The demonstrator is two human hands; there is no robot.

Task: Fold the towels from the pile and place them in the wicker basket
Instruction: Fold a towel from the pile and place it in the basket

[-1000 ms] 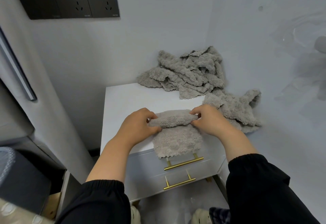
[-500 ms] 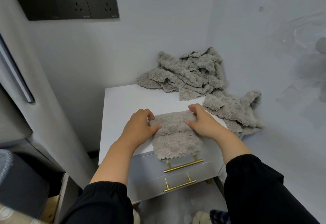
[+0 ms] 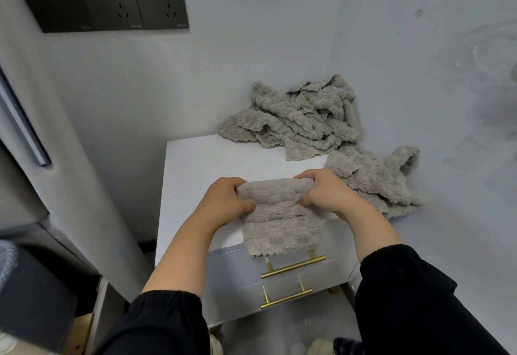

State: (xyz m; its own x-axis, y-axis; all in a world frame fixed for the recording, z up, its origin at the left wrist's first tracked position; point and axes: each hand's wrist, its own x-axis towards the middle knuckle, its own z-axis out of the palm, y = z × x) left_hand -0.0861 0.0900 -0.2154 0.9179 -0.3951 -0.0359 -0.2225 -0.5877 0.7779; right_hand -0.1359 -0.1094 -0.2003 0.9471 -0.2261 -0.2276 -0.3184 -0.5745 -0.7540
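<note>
A grey fluffy towel (image 3: 279, 214) lies folded at the front edge of the white cabinet top (image 3: 201, 164), its lower end hanging over the drawer front. My left hand (image 3: 223, 203) grips its left side, fingers curled over the folded top edge. My right hand (image 3: 327, 195) grips the right side the same way. A pile of crumpled grey towels (image 3: 302, 119) sits in the back right corner. Another crumpled towel (image 3: 375, 178) lies right of my right hand. No wicker basket is in view.
The white cabinet has two drawers with gold handles (image 3: 293, 266). Walls close in behind and on the right. Black wall sockets (image 3: 112, 2) hang at upper left. A grey appliance (image 3: 19, 158) and a dark bin (image 3: 33, 298) stand on the left.
Both hands went from pressing the folded towel flat to gripping its folded top edge again, bunching it up slightly.
</note>
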